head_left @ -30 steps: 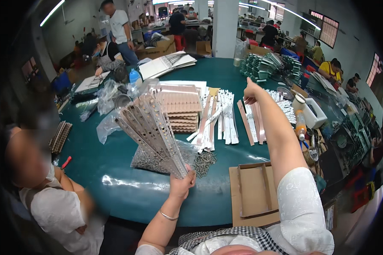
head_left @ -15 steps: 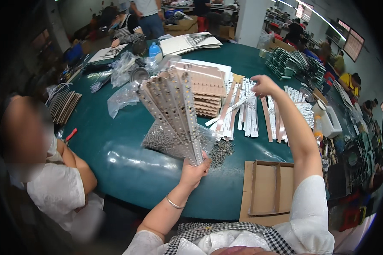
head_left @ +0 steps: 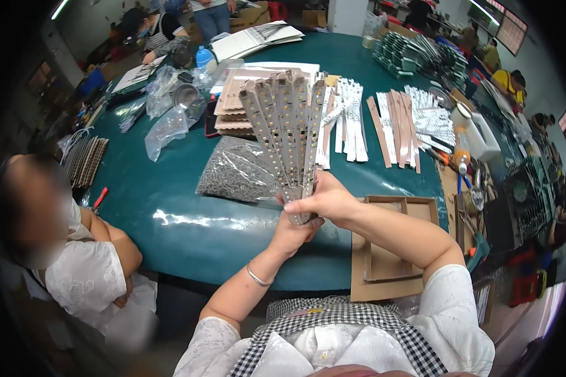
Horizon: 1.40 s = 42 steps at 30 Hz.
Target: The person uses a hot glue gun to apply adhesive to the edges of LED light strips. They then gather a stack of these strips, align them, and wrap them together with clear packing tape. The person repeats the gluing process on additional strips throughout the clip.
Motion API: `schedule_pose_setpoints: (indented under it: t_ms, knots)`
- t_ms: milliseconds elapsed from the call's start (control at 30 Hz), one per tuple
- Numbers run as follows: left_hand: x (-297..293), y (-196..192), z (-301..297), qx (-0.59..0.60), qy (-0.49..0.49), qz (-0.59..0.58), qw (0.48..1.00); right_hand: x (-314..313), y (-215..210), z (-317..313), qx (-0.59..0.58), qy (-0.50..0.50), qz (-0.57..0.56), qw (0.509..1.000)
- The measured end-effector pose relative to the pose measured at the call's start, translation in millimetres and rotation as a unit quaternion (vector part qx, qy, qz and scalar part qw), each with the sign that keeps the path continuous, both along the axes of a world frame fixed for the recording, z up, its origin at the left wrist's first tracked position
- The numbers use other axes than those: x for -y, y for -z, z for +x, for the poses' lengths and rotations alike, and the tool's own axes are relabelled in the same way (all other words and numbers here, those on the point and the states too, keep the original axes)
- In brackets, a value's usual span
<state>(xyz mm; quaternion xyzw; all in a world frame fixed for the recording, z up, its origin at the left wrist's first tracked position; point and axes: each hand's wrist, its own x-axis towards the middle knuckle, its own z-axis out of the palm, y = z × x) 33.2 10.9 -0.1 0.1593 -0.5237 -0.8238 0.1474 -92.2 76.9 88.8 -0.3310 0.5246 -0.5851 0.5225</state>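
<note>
Grey-white strips [head_left: 293, 135] fan upward, gripped by the left hand [head_left: 289, 235]; the right hand [head_left: 332, 200], back from reaching, now clasps them, making the hold two-handed

The low part of the strips [head_left: 286, 141] is covered by the right hand [head_left: 329, 198], and some of the left hand [head_left: 292, 234] is hidden too. Part of the pile of tan sheets [head_left: 233, 88] is blocked by the strips. The bits [head_left: 238, 181] in the clear bag [head_left: 229, 151] are too small to be told apart. Some of the cardboard tray [head_left: 383, 264] is blocked by the right arm [head_left: 409, 235]. At the left, the head of a seated person [head_left: 85, 267] is blurred. At the back, a standing person [head_left: 212, 21] is cut off by the top edge.
</note>
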Motion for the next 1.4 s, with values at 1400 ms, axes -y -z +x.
schedule_pose_setpoints:
  t_ms: [1400]
  knots:
    - [12, -17, 12, -0.111, -0.014, 0.099, 0.989, 2, -10, -332, -0.498, 0.194, 0.399, 0.745]
